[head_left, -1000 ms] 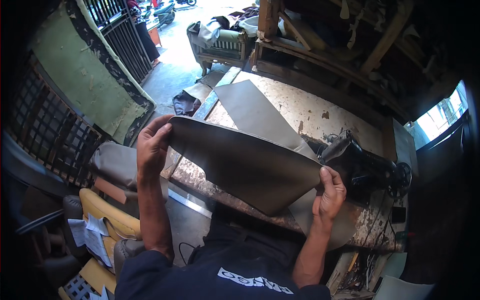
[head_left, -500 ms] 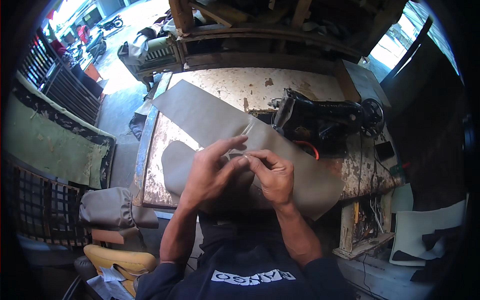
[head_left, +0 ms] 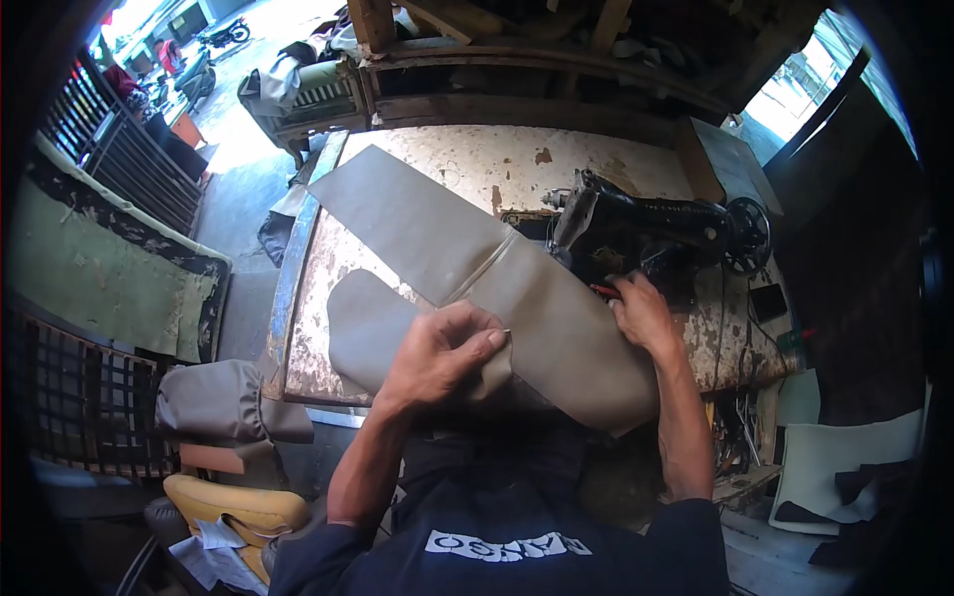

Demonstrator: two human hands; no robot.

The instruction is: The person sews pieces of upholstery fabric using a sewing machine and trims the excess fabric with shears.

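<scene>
Handling a sheet at the tabletop (head_left: 616, 159). For good control, the pinch should probably be small and firm, the edge in plain sight, and the red-handled tool (head_left: 602, 291) clear of the seamed strip (head_left: 556, 318). The rounded grey-brown sheet (head_left: 370, 318) lies toward the tabletop's near left corner, apparently its edge gripped between thumb and fingers of the left hand (head_left: 437, 360); the right hand's (head_left: 642, 313) fingers close around the tool (whether lifted cannot be told), beside the sewing machine (head_left: 661, 219).
</scene>
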